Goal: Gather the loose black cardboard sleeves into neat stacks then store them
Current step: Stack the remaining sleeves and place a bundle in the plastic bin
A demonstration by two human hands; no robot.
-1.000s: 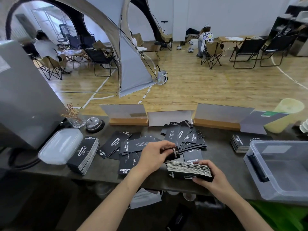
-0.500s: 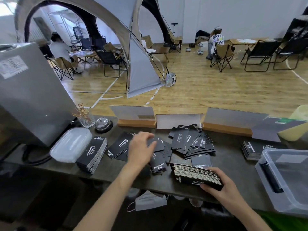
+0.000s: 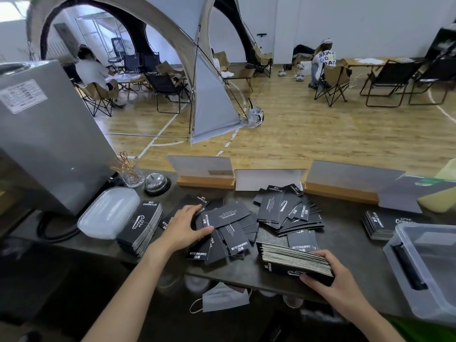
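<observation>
Loose black cardboard sleeves [image 3: 283, 213] lie scattered across the middle of the dark counter [image 3: 345, 245]. My left hand [image 3: 183, 224] rests on the left part of this pile, thumb and fingers pinching the edge of a loose sleeve [image 3: 225, 214]. My right hand [image 3: 328, 270] grips a thick gathered stack of sleeves [image 3: 293, 260] at the counter's front edge. A finished stack [image 3: 142, 225] lies to the left, and another stack [image 3: 380, 224] lies at the right.
A clear plastic bin [image 3: 427, 265] stands at the right edge, its lid [image 3: 108, 212] at the left beside a large grey machine [image 3: 47, 134]. A call bell [image 3: 156, 183], a glass of picks [image 3: 130, 175] and wooden sign holders [image 3: 340, 191] line the back. A face mask [image 3: 222, 297] hangs below.
My left hand left the stack held by my right hand, moved left over the scattered pile, and now closes on a loose sleeve there. The right hand kept hold of its stack.
</observation>
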